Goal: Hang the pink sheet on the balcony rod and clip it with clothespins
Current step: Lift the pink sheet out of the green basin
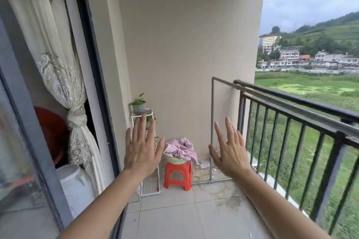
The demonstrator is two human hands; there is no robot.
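Note:
The pink sheet lies crumpled in a pale basin on a red plastic stool at the far end of the balcony. A grey metal rod runs from an upright pipe along the inside of the black railing. My left hand and my right hand are raised in front of me, fingers spread and straight, holding nothing, well short of the basin. No clothespins show.
A white wire rack with a potted plant stands left of the stool by the wall. A glass sliding door with a tied curtain lines the left side. Plastic bottles lie by the pipe's foot. The floor is tiled.

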